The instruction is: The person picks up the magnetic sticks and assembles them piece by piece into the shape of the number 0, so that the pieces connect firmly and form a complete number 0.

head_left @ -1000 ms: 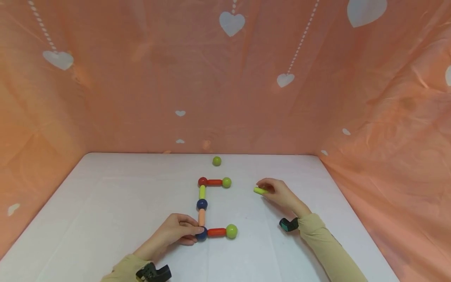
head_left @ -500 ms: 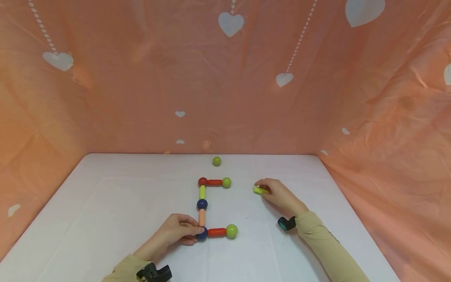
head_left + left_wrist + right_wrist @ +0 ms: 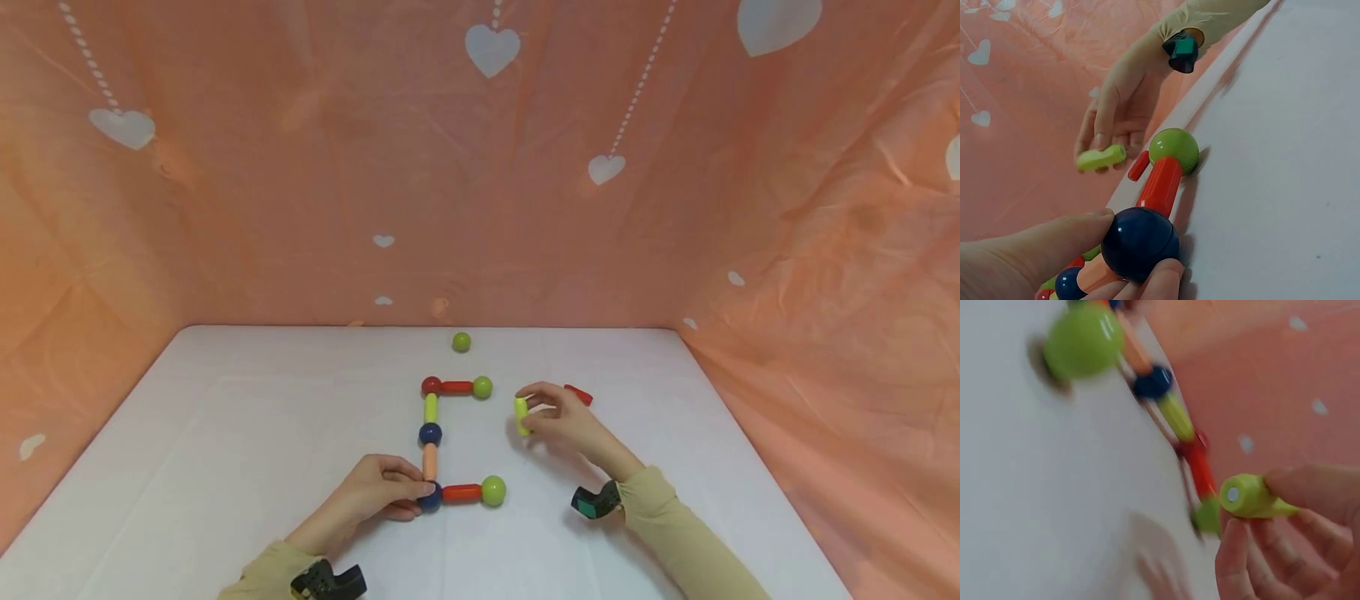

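Magnetic balls and rods form a C-shaped figure on the table. My left hand point(image 3: 375, 489) pinches the dark blue ball point(image 3: 1138, 244) at its near corner. From that ball a red rod point(image 3: 461, 494) runs right to a green ball point(image 3: 493, 491), and a peach rod point(image 3: 430, 462) runs away to a second blue ball point(image 3: 430, 434). Beyond come a yellow-green rod point(image 3: 431, 408), a red ball point(image 3: 431, 386), another red rod point(image 3: 457, 388) and a green ball point(image 3: 482, 387). Right of the figure, my right hand point(image 3: 564, 418) holds a loose yellow-green magnetic rod point(image 3: 1250, 497) above the table, its metal end showing.
A loose red rod point(image 3: 578, 395) lies on the white table point(image 3: 225, 433) just behind my right hand. One green ball point(image 3: 461, 342) sits alone near the far edge. An orange curtain with white hearts point(image 3: 480, 167) hangs around the back and sides.
My right hand has moved left and slightly nearer, turning the yellow-green rod from lying flat to more upright. The loose red rod has come into view behind it. My left hand stays in place.
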The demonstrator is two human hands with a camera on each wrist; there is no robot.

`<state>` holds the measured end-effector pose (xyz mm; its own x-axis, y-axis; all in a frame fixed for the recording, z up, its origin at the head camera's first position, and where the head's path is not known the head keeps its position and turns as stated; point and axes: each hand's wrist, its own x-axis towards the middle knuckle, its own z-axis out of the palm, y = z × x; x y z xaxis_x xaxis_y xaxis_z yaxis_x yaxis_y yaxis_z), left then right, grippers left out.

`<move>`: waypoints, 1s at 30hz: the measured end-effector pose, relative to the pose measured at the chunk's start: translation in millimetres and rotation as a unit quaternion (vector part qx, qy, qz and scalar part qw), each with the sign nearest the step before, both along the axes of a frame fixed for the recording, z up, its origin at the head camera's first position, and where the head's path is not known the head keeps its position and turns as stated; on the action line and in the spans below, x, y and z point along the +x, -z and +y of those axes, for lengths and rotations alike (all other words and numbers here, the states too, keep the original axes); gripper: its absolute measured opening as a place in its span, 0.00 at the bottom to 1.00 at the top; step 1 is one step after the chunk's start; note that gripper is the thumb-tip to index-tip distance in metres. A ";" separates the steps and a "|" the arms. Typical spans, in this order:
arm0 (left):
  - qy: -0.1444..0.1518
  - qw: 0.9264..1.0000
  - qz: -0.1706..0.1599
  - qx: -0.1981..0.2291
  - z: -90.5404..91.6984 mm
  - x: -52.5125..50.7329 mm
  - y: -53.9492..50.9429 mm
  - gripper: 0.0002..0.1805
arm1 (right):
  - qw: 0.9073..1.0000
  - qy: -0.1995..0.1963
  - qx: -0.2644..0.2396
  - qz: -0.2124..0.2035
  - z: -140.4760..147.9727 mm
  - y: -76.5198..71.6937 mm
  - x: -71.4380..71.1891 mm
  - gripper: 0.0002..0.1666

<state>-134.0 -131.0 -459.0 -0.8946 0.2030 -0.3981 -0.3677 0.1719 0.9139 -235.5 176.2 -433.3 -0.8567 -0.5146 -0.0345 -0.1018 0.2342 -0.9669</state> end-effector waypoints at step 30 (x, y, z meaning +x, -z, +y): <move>-0.005 1.000 0.004 -0.002 2.3 1.5 -0.9 0.21 | 0.995 -0.037 0.024 -0.089 -37.4 21.9 30.7 0.20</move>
<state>-132.5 -128.7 -458.1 -0.8999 0.1920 -0.3916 -0.3619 0.1725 0.9161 -204.9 138.8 -455.1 -0.7941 -0.5709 -0.2086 0.0521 0.2780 -0.9592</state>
